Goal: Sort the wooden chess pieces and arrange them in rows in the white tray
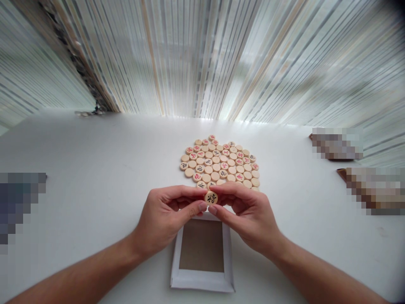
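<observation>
My left hand (167, 215) and my right hand (249, 215) meet above the white table (95, 169), both pinching one round wooden chess piece (211, 197) with a black character on its face. Thumbs and forefingers of both hands close on its rim. Just beyond the hands lies a flat cluster of several similar wooden discs (220, 162), some marked in red, some in black, some blank side up. Under the hands sits a shallow white box (202, 253) with a brown inside, lying open on the table.
Striped curtains (202, 55) hang behind the table's far edge. Blurred-out objects rest at the right (337, 143), lower right (375, 190) and at the left edge (19, 202). A small dark item (87, 112) lies at the far left corner.
</observation>
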Demonstrator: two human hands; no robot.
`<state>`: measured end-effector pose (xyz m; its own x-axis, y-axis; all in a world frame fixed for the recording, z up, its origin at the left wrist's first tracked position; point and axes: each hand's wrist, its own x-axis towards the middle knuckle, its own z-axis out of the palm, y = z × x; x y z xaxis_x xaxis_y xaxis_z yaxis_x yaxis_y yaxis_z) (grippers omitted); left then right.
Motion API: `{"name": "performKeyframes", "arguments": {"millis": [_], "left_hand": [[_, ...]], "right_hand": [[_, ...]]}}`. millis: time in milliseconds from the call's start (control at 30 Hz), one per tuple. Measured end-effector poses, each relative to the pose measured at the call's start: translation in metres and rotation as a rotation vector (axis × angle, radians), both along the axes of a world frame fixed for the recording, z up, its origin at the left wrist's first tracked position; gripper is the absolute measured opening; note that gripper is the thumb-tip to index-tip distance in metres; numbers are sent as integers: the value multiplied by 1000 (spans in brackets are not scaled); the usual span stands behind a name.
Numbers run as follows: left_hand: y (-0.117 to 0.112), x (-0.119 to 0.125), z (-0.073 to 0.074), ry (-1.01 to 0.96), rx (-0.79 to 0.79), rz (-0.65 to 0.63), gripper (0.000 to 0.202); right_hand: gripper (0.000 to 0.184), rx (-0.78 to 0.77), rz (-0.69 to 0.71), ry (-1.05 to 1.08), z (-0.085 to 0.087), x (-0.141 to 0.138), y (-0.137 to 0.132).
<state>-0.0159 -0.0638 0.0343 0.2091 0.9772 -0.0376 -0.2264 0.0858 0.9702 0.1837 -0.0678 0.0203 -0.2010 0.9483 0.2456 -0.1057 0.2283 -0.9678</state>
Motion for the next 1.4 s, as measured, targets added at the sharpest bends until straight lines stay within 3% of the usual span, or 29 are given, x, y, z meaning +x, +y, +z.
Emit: {"name": "performKeyframes", "arguments": {"millis": [267,500,700,1067,1400], "left_hand": [[0,-1,-2,45,4,-22,20],[-1,0,-3,49,27,-18,16],[0,-1,-2,23,74,-39,13],[1,-1,-3,-35,-22,-137,30],[1,0,3,-99,-89,-106,25]], "right_hand": [[27,60,-17,-71,-1,1,0],[27,277,-125,-302,3,1,-1],[28,391,-130,-349,4,0,-2],[38,221,-65,-225,0,-1,-7],[32,84,-7,-113,2,0,-4]]}}
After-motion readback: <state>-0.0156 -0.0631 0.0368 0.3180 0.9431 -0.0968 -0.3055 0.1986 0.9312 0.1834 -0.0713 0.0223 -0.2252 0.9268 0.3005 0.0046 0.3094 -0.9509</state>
